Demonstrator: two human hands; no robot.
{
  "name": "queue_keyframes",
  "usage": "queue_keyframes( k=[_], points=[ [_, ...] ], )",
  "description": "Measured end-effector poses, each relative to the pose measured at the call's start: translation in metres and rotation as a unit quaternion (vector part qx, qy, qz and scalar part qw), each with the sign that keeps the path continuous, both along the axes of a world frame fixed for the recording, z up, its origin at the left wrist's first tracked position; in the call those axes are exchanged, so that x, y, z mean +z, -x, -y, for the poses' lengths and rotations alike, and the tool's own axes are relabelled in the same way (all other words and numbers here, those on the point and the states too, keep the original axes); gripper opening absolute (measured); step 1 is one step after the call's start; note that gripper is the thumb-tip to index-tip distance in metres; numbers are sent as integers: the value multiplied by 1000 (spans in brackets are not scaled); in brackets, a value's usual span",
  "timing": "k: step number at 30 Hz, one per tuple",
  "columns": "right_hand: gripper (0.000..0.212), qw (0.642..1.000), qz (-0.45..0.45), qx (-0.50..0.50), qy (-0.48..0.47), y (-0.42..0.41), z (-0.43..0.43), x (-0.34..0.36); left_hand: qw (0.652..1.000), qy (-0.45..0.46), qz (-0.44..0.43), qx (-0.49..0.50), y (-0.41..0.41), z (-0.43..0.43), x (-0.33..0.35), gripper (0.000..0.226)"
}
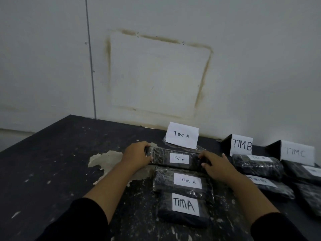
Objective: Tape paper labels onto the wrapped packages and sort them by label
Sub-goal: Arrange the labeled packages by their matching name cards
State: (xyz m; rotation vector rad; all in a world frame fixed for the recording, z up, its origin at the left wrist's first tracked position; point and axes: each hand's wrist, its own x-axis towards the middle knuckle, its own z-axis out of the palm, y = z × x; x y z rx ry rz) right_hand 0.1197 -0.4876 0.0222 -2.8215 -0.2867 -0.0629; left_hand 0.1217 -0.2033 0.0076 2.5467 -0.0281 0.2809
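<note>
Held at both ends: long black plastic-wrapped package [161, 156] with a white paper label [178, 159] reading "TIM A" taped at its middle. Left grip [137, 153] curled round the package's left end, fingers over the top. Right grip [215, 166] closed over the right end, thumb at the near edge. Lying crosswise just in front of the folded white paper sign marked "TIM A" [181, 135], which stands near the wall. Cannot tell whether resting on the worn black surface [60, 153] or raised slightly off it.

Directly nearer the camera, in the same column: second black wrapped package [163, 180] labelled "TIM A", and overlapping its near edge a third black wrapped package [184, 220] with a bolder "TIM A" label.

To the right, a standing sign marked "TIM B" [241, 145] with two dark wrapped packages in front, the upper [257, 166] and lower [278, 189], both labelled. Farther right, a sign marked "TIM C" [297, 152] with more dark packages [295, 169] at the frame edge, labels only partly in view.

Pale peeled patch [104, 160] on the surface beside the left wrist. Behind, a white wall [52, 58] bearing a brown-stained square outline [108, 66]. Black sleeves on both forearms.
</note>
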Motion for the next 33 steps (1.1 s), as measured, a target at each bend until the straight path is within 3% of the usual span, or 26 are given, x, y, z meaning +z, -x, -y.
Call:
queue_keyframes(
  k=[8, 26, 33],
  points=[
    [41, 1000, 19, -7, -2, 11, 10, -2, 1000, 11, -5, -12, 1, 9, -1, 51],
    [47, 999, 20, -4, -29, 18, 12, -12, 999, 20, -18, -32, 6, 6, -6, 47],
    [44, 999, 40, -5, -30, 19, 7, -20, 997, -25, -64, -44, 2, 1, 2, 72]
  ],
)
